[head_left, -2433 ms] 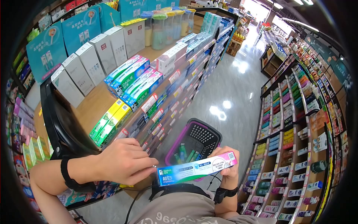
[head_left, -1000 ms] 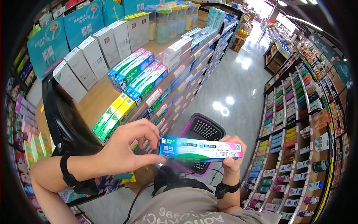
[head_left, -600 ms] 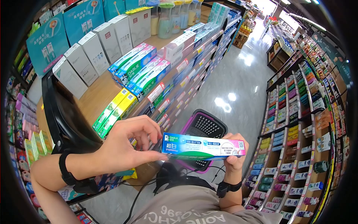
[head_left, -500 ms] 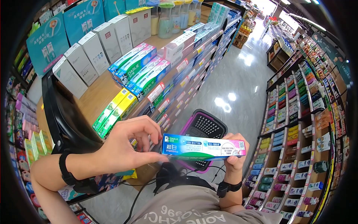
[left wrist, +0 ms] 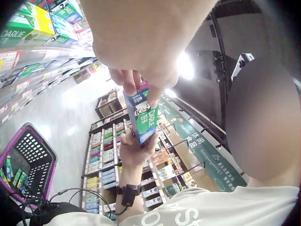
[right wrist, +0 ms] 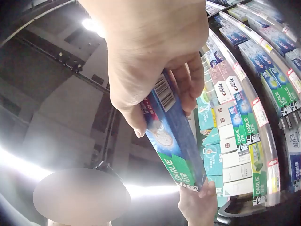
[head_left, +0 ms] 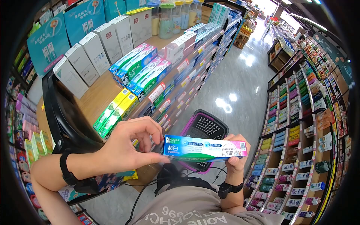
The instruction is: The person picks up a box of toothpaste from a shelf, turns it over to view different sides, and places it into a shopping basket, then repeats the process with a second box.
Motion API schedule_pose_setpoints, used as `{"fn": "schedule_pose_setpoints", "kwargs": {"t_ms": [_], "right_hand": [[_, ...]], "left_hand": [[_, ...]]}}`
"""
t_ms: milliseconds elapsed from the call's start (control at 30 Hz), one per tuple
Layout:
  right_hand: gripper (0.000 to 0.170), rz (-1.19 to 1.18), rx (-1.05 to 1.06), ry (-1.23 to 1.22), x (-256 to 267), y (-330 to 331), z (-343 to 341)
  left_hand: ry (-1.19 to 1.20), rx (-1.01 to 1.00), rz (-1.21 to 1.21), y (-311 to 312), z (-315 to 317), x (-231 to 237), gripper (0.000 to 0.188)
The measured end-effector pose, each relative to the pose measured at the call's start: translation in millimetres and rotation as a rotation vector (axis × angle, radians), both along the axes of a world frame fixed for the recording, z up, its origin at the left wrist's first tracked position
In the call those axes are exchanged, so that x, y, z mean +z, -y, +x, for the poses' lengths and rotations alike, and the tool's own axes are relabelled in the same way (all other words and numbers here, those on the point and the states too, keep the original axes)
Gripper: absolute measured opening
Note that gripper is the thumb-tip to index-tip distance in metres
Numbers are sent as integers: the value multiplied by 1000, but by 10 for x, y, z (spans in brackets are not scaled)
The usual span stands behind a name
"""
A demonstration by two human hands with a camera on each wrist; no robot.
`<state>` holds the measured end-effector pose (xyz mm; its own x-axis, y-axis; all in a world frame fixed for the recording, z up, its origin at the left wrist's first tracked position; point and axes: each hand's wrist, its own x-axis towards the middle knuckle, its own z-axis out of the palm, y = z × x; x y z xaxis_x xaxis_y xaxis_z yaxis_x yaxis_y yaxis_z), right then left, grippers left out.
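A Darlie toothpaste box (head_left: 202, 147), blue and white with a pink right end and a green band, lies nearly level before the torso. My right hand (head_left: 237, 165) grips its right end, thumb on the near side and fingers behind. At the other end my left hand (head_left: 131, 139) pinches the box, thumb at the lower corner and fingertips at the upper one. In the right wrist view, the barcode end of the toothpaste box (right wrist: 171, 136) sits in my right hand (right wrist: 160, 56). Seen from the left wrist, my left hand (left wrist: 141, 47) partly covers the near end.
A shopping basket (head_left: 210, 125), black and purple, stands on the aisle floor; several boxes in the basket (left wrist: 29, 136) show in the left wrist view. Toothpaste boxes (head_left: 140, 67) and white cartons (head_left: 86, 60) line the left shelf. A shelf of bottles (head_left: 288, 150) borders the aisle's right side.
Over the span the toothpaste box has levelled and shifted slightly right and up. My left fingers have spread from a tight curl to either side of its end. Over the last half second little differs.
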<state>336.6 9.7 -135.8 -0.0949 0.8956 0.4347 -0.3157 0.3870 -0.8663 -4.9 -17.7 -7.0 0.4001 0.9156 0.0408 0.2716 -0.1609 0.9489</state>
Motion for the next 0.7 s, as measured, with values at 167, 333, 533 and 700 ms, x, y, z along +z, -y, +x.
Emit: {"fn": "schedule_pose_setpoints", "kwargs": {"t_ms": [167,333,533,700], "right_hand": [[60,-6,5,-2,-21,21,-2],[59,20,6,2,6,17,20],[55,52,-1,18,39,22,21],[56,48,-16,39,36,41,27]], "left_hand": [[-6,-3,-6,10,6,-3,37],[-18,-18,-18,9,13,18,36],[-41,-26,-5,9,15,7,42],[-82,-2,-92,18,11,38,48]]}}
